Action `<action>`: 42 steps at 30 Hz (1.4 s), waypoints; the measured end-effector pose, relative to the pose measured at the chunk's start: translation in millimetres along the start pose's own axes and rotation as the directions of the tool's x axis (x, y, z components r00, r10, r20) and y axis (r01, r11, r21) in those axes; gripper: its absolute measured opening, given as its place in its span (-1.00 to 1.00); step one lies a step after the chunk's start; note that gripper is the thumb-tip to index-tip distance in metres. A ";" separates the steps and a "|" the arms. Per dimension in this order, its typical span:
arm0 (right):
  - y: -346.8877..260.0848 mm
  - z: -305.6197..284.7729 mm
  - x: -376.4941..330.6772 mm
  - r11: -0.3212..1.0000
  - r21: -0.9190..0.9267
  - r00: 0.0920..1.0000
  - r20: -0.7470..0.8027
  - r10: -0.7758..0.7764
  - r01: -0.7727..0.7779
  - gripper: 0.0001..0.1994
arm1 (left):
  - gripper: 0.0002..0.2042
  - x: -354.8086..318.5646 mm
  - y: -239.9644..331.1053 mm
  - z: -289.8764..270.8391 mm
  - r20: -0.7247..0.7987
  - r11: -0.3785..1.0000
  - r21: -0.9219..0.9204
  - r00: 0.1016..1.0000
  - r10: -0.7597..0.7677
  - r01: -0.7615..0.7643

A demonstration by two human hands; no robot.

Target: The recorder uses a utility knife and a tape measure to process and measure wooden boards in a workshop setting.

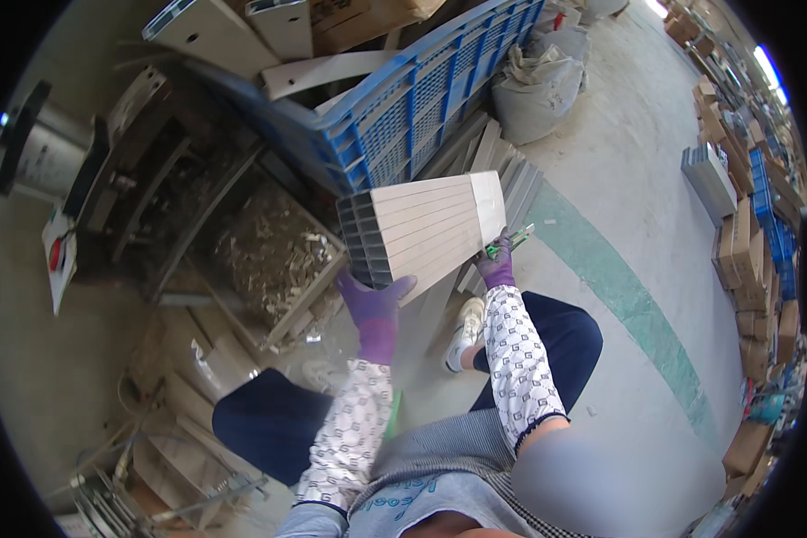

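A bundle of beige rectangular hollow tubes (430,224), their dark open ends toward the left, is held up in front of me. A white wrap (488,204) runs around its right part. My left hand (372,303), in a purple glove, grips the bundle's lower left corner, the thumb on the near face and the other fingers hidden beneath. My right hand (496,267), gloved too, is closed around a green utility knife (521,236) beside the bundle's right end, close to the wrap. The knife's tip points to the upper right, away from the tubes.
Behind the bundle stands a blue plastic crate (403,112) holding long pieces. More long strips (511,170) lie on the floor beside a whitish sack (540,85). To the left, a machine has a bin of scraps (269,247). Cardboard boxes (740,247) line the right side.
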State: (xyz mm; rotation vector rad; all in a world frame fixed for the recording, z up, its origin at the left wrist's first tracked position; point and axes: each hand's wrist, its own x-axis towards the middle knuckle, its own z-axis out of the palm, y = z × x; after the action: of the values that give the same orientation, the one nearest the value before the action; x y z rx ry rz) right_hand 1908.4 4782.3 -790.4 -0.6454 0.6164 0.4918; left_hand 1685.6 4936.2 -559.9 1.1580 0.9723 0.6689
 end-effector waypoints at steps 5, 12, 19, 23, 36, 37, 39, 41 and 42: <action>61.0 -72.3 -40.3 0.996 0.088 0.998 0.048 0.032 -0.036 -0.72 | 0.14 -58.9 66.9 -70.9 0.194 0.767 0.592 0.967 0.163 -0.248; 86.6 -56.2 -156.5 0.888 -0.206 0.911 -0.047 0.411 -0.411 -0.64 | -0.03 -124.7 214.8 -154.3 0.305 0.596 0.659 0.887 0.347 -0.460; 136.6 -102.9 -241.1 0.216 -0.763 0.776 0.630 0.035 0.610 -0.74 | -0.28 -1.4 203.4 -266.1 0.011 0.918 0.327 0.972 0.234 -0.224; 169.5 -130.1 -247.9 0.645 -0.683 0.936 -0.309 0.169 -0.342 -0.67 | -0.26 101.6 107.6 -322.1 -0.142 0.996 -0.043 0.987 0.071 -0.078; 218.2 -11.3 -341.0 0.414 -0.894 0.979 -0.106 0.176 -0.171 -0.66 | -0.08 107.9 -193.2 -270.2 -0.311 0.996 0.086 0.950 -0.003 0.031; 230.0 -1.4 -348.3 0.464 -0.886 0.975 0.078 0.207 -0.027 -0.69 | -0.11 97.4 -214.7 -302.8 -0.299 0.997 0.067 0.954 -0.025 0.048; 204.2 -3.6 -316.1 0.412 -0.911 0.988 0.033 0.151 -0.032 -0.70 | -0.20 67.8 -197.8 -271.0 -0.113 0.943 0.050 0.940 -0.321 0.329; 198.5 -10.2 -274.2 0.482 -0.876 0.995 0.070 0.076 0.025 -0.71 | -0.31 57.7 -165.3 -263.9 0.014 0.829 -0.381 0.899 -0.437 0.409; 196.9 -7.8 -254.4 0.444 -0.896 1.000 -0.026 -0.001 -0.023 -0.66 | -0.32 57.6 -161.9 -268.7 -0.003 0.876 -0.323 0.926 -0.379 0.357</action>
State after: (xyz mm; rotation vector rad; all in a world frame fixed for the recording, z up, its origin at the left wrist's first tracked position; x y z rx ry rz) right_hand 1606.7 4856.3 -706.2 -1.6952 0.3249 0.8384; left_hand 1464.7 5056.2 -756.1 0.6445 1.0621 0.5308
